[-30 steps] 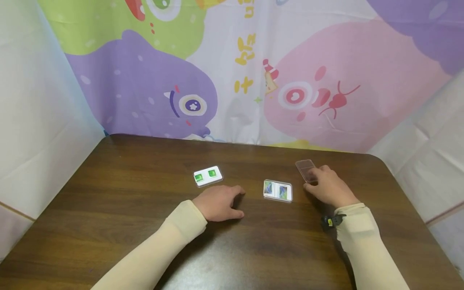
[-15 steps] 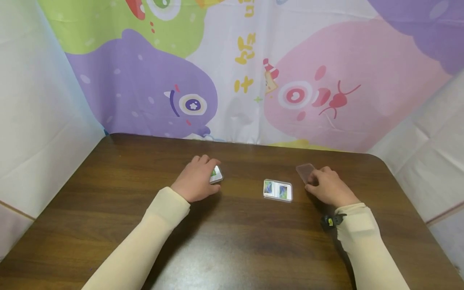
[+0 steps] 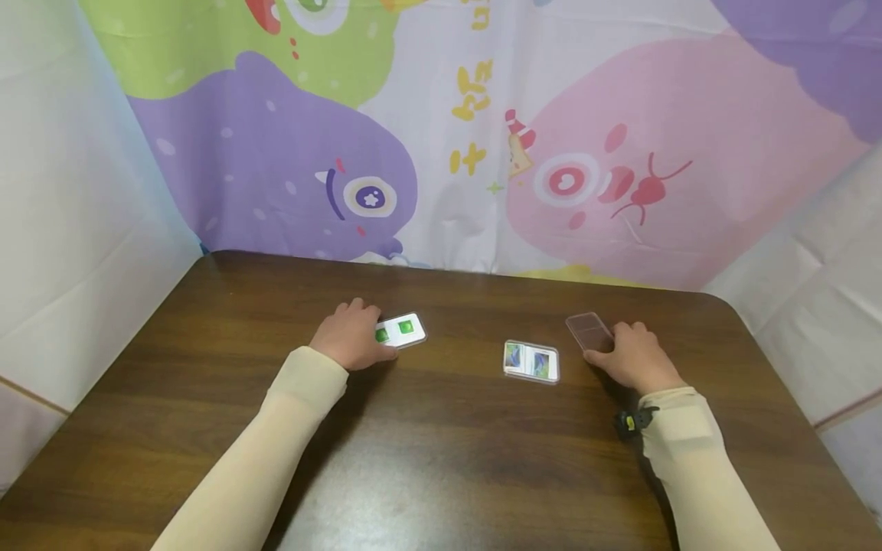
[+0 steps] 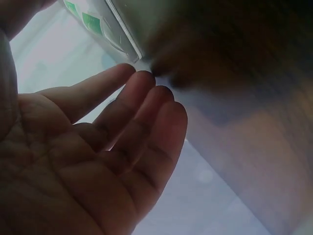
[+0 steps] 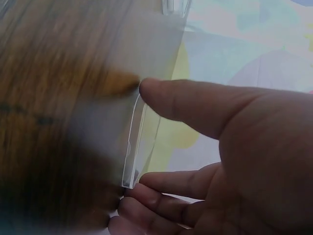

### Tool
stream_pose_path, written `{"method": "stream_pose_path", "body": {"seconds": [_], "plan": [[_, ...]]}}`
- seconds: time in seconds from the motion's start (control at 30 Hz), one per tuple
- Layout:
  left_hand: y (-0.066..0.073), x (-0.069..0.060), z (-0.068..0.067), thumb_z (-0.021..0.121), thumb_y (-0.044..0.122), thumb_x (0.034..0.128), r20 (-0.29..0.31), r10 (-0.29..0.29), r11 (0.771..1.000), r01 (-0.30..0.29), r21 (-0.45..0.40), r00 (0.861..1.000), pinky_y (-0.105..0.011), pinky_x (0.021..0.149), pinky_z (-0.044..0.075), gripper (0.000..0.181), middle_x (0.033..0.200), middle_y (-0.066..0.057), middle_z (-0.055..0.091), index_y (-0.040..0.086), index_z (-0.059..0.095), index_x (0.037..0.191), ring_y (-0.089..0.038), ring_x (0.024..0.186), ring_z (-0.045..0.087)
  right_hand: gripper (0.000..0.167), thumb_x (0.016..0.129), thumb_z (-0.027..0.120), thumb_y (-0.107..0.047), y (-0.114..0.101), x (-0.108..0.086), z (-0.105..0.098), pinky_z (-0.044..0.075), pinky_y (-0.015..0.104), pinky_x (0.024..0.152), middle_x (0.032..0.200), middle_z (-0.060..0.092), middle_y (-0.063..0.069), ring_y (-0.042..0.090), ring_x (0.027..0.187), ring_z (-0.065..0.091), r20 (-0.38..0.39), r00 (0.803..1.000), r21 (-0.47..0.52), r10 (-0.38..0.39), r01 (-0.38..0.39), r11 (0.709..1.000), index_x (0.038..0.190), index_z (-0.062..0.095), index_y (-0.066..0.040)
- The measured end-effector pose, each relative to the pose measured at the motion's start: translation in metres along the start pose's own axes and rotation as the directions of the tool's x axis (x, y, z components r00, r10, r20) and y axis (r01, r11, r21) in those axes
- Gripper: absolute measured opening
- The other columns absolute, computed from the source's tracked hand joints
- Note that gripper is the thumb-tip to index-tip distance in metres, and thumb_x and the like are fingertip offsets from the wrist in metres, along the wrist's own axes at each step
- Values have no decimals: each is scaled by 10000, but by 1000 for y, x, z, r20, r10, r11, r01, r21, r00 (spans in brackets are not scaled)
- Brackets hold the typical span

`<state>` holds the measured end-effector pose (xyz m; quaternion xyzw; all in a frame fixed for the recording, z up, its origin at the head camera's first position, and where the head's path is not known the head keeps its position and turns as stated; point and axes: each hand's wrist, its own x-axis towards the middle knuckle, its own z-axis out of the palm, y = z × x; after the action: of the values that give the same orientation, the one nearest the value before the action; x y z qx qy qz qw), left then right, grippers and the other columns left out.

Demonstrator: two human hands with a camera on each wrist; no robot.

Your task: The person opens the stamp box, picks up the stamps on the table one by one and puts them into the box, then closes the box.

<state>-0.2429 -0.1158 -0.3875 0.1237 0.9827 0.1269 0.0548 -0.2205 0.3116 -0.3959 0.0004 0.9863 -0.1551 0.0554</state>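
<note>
A clear case with two green pictures on white lies left of the table's middle. At its left end is my left hand, thumb along the near edge and index finger towards the far edge. In the left wrist view those fingers are nearly straight, their tips close to the case's corner. My right hand pinches the near end of an empty-looking clear plastic case, with thumb and index finger at its two edges. Another case with two blue-green pictures lies between the hands.
The dark brown wooden table reflects light near its front. A printed cartoon cloth hangs behind its back edge. White sheets stand at both sides. A black strap is on the right wrist.
My left hand has moved left from the table's middle to the green-pictured case. The clear case has shifted slightly towards me, and the right fingers lie farther back along it.
</note>
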Motion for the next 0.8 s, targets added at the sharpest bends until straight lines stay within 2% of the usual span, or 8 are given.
{"method": "stream_pose_path", "body": {"seconds": [0.3,0.43,0.53,0.63,0.8], "plan": [[2,-1,2,816,379,830,-3,10,1000,-10,-11,1000,-487,835,505,572,1079,-166,578,-23,670,1210,-324,961,546,693,941,689,-390,0,0,0,498,612,810,1082,506,349,477,976,535,16,999,-14,30,-30,999,1225,523,219],[8,-2,3,821,364,817,11,43,999,-43,0,999,-469,828,506,552,1048,-148,578,-18,677,1188,-309,939,544,693,942,689,-391,-1,0,0,495,615,813,1088,505,353,484,985,532,15,999,-21,33,-33,999,1224,527,220],[19,-5,7,826,365,816,25,83,997,-83,3,996,-443,797,505,565,1063,-139,586,-13,675,1209,-288,925,535,688,947,688,-380,0,0,0,493,618,816,1087,504,357,491,987,533,15,999,-33,30,-29,999,1229,524,226],[36,-9,14,836,384,820,35,140,990,-141,12,990,-416,769,501,595,1087,-128,593,1,671,1244,-266,916,524,679,947,688,-368,0,0,0,492,618,813,1074,507,355,495,981,535,13,1000,-40,22,-21,999,1227,526,229],[63,-20,22,849,397,816,58,235,970,-237,45,970,-386,743,493,559,1059,-93,594,42,689,1217,-238,887,516,638,941,693,-353,0,0,-1,496,603,799,1046,516,334,478,960,539,15,1000,-43,15,-14,999,1202,553,212]]}}
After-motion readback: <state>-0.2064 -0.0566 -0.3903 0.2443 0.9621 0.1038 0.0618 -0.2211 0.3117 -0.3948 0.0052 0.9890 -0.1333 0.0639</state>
